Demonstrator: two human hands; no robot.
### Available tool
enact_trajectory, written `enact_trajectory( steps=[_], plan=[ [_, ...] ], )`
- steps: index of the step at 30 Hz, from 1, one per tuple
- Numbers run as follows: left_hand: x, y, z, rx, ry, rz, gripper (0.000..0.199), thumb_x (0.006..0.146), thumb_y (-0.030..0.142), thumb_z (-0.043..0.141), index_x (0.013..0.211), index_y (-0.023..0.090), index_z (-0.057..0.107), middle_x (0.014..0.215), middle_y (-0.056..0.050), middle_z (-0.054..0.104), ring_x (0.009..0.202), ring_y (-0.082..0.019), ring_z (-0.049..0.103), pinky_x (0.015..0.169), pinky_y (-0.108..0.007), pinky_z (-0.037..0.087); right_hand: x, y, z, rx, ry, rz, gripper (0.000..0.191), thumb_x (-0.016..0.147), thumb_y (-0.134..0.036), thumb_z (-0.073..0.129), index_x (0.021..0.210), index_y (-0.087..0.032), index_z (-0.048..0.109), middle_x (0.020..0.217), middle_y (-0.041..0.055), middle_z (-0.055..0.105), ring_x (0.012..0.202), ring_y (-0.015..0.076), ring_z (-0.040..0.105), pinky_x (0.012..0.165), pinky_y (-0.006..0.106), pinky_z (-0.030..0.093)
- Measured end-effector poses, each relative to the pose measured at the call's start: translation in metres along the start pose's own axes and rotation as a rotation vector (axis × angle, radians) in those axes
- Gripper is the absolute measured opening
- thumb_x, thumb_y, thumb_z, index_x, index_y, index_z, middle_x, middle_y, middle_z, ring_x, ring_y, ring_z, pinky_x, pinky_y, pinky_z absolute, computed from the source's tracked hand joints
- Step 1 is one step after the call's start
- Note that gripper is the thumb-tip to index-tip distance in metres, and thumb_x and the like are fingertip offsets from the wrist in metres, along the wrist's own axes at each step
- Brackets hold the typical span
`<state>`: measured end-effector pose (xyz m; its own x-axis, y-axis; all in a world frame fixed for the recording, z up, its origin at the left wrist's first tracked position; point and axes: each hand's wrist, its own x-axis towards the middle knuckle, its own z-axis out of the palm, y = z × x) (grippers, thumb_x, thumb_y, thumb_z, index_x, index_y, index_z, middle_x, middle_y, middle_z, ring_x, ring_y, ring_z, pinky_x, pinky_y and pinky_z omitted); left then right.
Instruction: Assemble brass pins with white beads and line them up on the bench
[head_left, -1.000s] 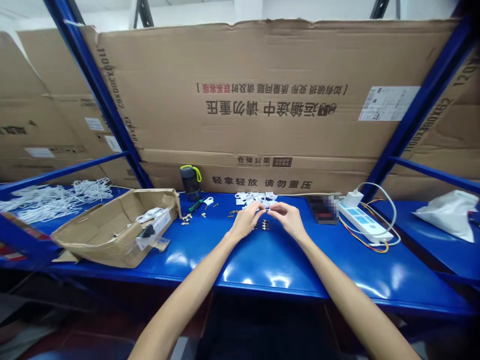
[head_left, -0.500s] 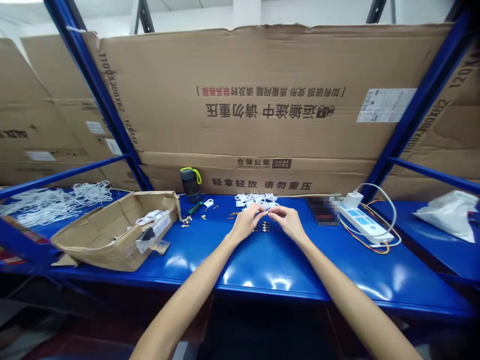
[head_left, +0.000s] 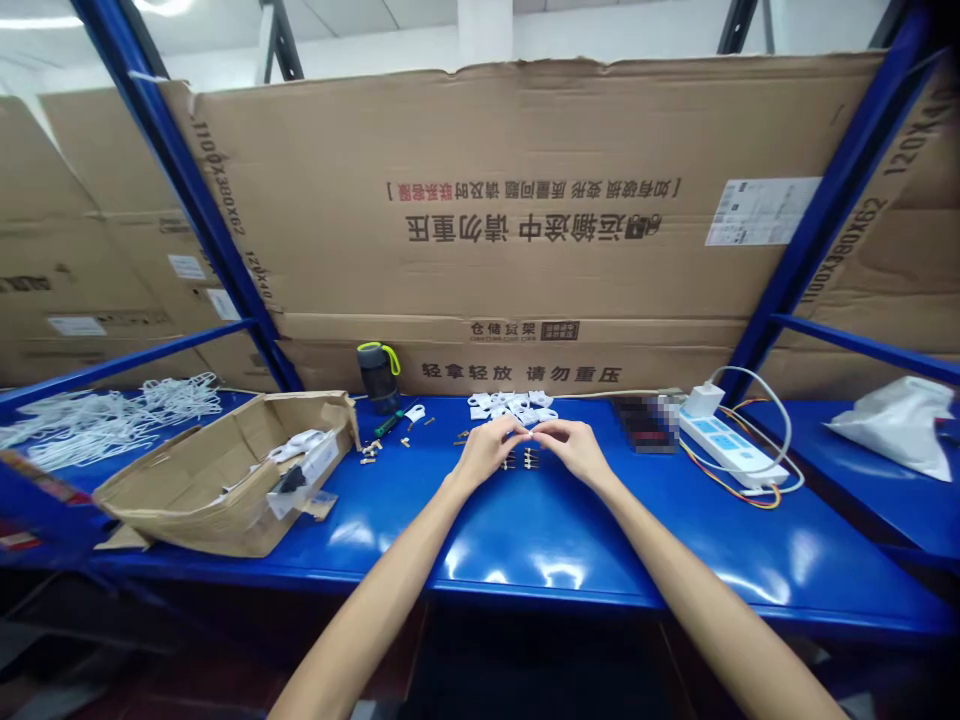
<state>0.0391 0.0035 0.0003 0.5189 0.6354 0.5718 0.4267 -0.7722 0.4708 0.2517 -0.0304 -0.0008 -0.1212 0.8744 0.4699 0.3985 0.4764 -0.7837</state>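
Small pale part [head_left: 532, 436], too tiny to identify, pinched where two hands meet: left hand [head_left: 486, 450] and right hand [head_left: 574, 447], fingers curled inward, fingertips pressed together on it from both sides. Directly below the fingers, two short rows of brass-tipped pins [head_left: 521, 460] on a blue steel workbench [head_left: 570, 530], too small to count exactly. Just beyond the fingertips, one loose heap of white plastic clips [head_left: 510, 405], overlapping and likewise uncountable. Left of the fingers, scattered brass fittings [head_left: 369, 450], one green-handled screwdriver [head_left: 388, 423] and one dark drink bottle [head_left: 378, 375] with a yellow-green loop. Farther left, one torn cardboard box [head_left: 225, 490] holding white pieces, then one tangle of white cords [head_left: 112, 425]. Right of the fingers, one pixelated object [head_left: 645, 423], then one white power strip [head_left: 731, 450] with one white charger [head_left: 703, 400] at its end, among coloured wires. Farthest right, one white plastic bag [head_left: 892, 430] on a neighbouring shelf. Beyond the bench, one large cardboard sheet [head_left: 487, 250] with Chinese print.
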Motion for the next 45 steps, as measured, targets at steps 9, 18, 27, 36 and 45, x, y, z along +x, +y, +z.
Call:
enact_trajectory(
  steps=[9,18,27,36,45],
  plan=[
    [0.0,0.001,-0.005,0.051,-0.042,0.003,0.022,0.103,0.039,0.06,0.104,0.023,0.074,0.101,-0.003,0.075,0.091,-0.017,0.069,0.086,-0.028,0.054,-0.001,-0.001,0.001,-0.072,0.014,-0.053,0.02,0.09,-0.041,0.069,0.088,-0.025,0.081,0.092,0.0038,0.081,0.083,0.0246,0.074,0.081,0.036,0.056],
    [-0.003,-0.009,-0.021,0.073,-0.047,-0.022,0.034,0.104,0.05,0.054,0.103,0.025,0.077,0.102,-0.002,0.077,0.086,-0.017,0.069,0.082,-0.027,0.052,-0.002,-0.002,0.005,-0.209,-0.034,-0.137,0.019,0.094,-0.039,0.066,0.087,-0.026,0.078,0.088,0.0034,0.079,0.079,0.0229,0.069,0.077,0.036,0.052],
    [-0.006,-0.041,-0.026,0.117,0.218,-0.22,0.053,0.108,0.053,0.042,0.084,0.02,0.076,0.087,-0.004,0.078,0.082,-0.018,0.07,0.076,-0.026,0.048,-0.023,-0.028,0.021,-0.284,-0.364,-0.263,0.009,0.09,-0.032,0.075,0.084,-0.027,0.077,0.089,0.0035,0.07,0.091,0.0235,0.064,0.087,0.037,0.051],
    [-0.009,-0.048,-0.024,0.108,0.322,-0.313,0.05,0.106,0.048,0.047,0.075,0.02,0.076,0.073,-0.002,0.076,0.072,-0.016,0.07,0.067,-0.024,0.043,-0.031,-0.038,0.025,-0.436,-0.531,-0.257,0.008,0.086,-0.03,0.078,0.082,-0.024,0.074,0.104,0.0035,0.065,0.105,0.0239,0.06,0.11,0.048,0.039],
    [-0.01,-0.053,-0.027,0.148,0.363,-0.339,0.05,0.106,0.046,0.047,0.072,0.02,0.073,0.07,-0.002,0.074,0.068,-0.017,0.068,0.066,-0.026,0.042,-0.03,-0.041,0.023,-0.449,-0.515,-0.278,0.013,0.088,-0.038,0.078,0.087,-0.025,0.076,0.103,0.0031,0.066,0.102,0.0229,0.059,0.1,0.042,0.041]
  ],
)
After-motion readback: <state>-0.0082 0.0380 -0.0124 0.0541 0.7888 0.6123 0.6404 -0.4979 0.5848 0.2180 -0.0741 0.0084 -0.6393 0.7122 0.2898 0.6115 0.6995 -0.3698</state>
